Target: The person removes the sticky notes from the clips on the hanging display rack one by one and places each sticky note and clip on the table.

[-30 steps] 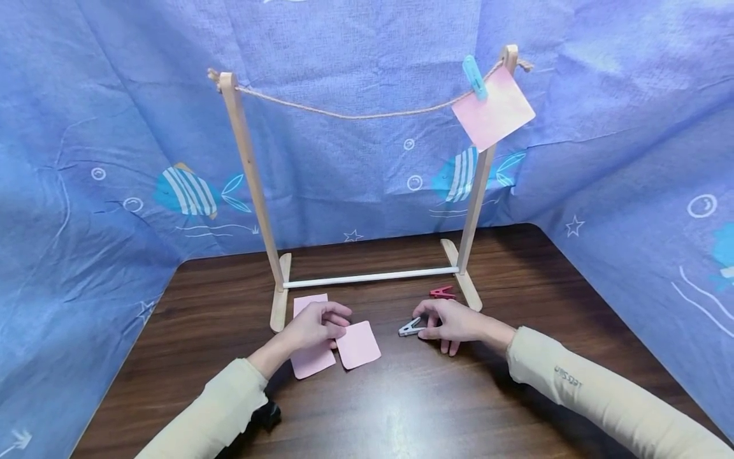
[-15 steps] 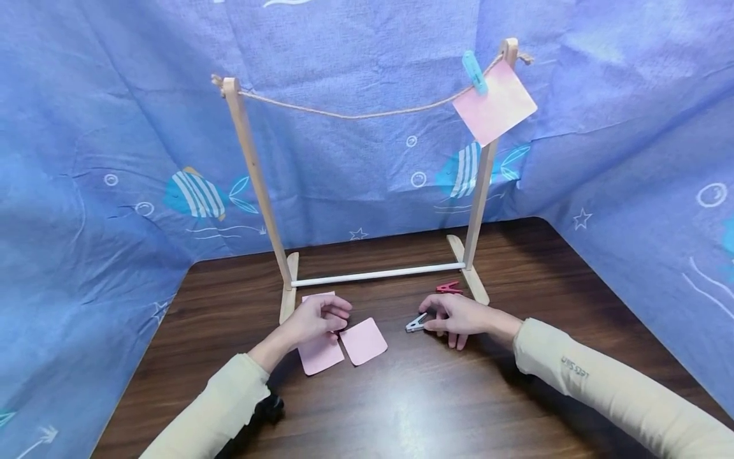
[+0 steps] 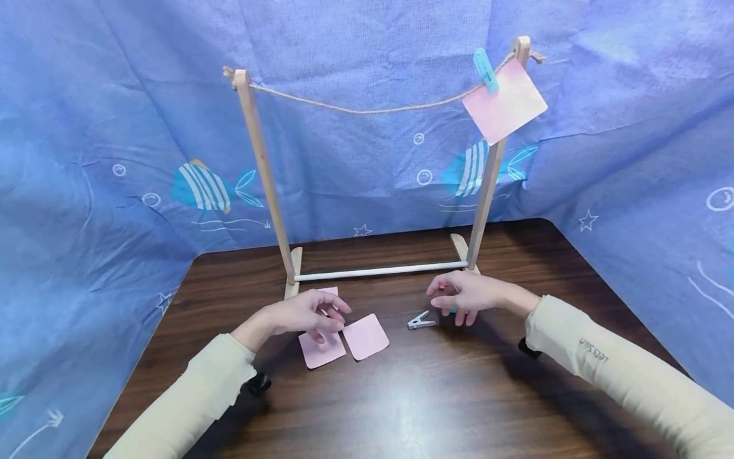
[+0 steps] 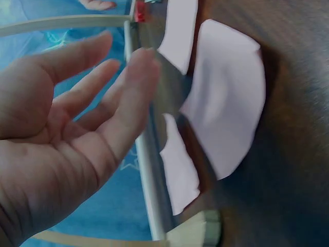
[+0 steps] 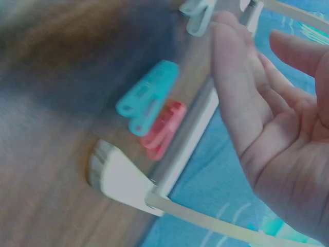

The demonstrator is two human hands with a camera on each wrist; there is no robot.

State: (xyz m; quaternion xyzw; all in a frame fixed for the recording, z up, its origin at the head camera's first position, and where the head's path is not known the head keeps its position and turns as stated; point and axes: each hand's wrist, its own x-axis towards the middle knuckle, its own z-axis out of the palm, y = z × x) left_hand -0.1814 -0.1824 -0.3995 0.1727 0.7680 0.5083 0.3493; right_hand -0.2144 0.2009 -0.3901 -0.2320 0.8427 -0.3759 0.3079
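My left hand (image 3: 306,312) hovers with loosely bent fingers over pink paper sheets and holds nothing. Under it lies a pink sheet (image 3: 322,352), and just right of its fingertips is a square pink sheet (image 3: 366,336). In the left wrist view, pink paper pieces (image 4: 226,98) lie beyond the fingers. My right hand (image 3: 467,296) is raised, its fingers relaxed, behind and right of a grey clothespin (image 3: 421,320) on the table. The right wrist view shows a teal clothespin (image 5: 149,95) beside a red clothespin (image 5: 164,131); in the head view the hand mostly hides both.
Behind the hands stands a wooden frame (image 3: 266,172) with a white bottom bar (image 3: 381,271) and a sagging rope (image 3: 367,112) across its top. A light-blue clothespin (image 3: 485,70) fixes a pink sheet (image 3: 506,105) to the rope's right end. Blue cloth (image 3: 355,172) surrounds the dark table (image 3: 367,395).
My right hand has lifted off the grey clothespin and moved back, leaving it on the table. My left fingers have come away from the square sheet's corner. The head view has shifted slightly.
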